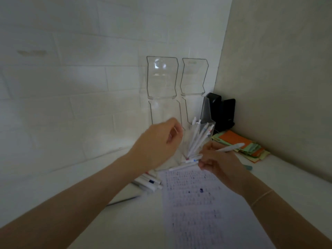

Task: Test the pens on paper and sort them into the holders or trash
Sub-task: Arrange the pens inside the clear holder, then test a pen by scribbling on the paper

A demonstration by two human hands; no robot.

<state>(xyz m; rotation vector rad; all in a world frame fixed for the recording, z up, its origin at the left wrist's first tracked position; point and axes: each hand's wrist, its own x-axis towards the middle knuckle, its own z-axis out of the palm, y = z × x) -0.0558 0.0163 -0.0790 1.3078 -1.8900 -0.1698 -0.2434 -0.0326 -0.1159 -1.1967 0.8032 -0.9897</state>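
Two hands: right grip [218, 163] holds pen [231, 147]; left grip [159, 139] curled, contents unclear.

Wall holders [162, 77]: clear glossy plastic, glare at 12 o'clock on left one. Desk holder [201, 133]: same clear plastic, smooth. Pens [195, 139] inside: white plastic barrels, slight sheen. Sheet [206, 209]: matt white paper, ink marks. Notes stack [240, 144] at 3 o'clock of holder: matt coloured paper. Black stand [221, 110]: glossy plastic. Wall [71, 78]: matt white brick pattern. Desk [291, 178]: smooth white, matt.
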